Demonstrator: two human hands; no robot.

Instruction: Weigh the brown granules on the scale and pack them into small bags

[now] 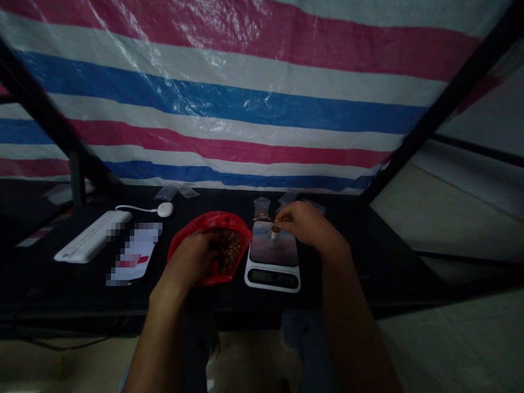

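Observation:
My left hand [192, 259] grips the near rim of a red bag [184, 237] that lies open on the dark table, with brown bits [227, 245] inside. My right hand [305, 224] is closed in a pinch just above a small metal cup [274, 232]. The cup stands on the plate of a white digital scale [273, 259]. What the right fingers pinch is too small to name; a thin spoon-like handle shows beside them.
A white flat device [92, 236] with a cable and round puck [165, 209] lies at the left, beside a white packet [135, 254]. Small clear bags [261, 206] lie behind the scale. A striped tarp [245, 109] hangs behind the table.

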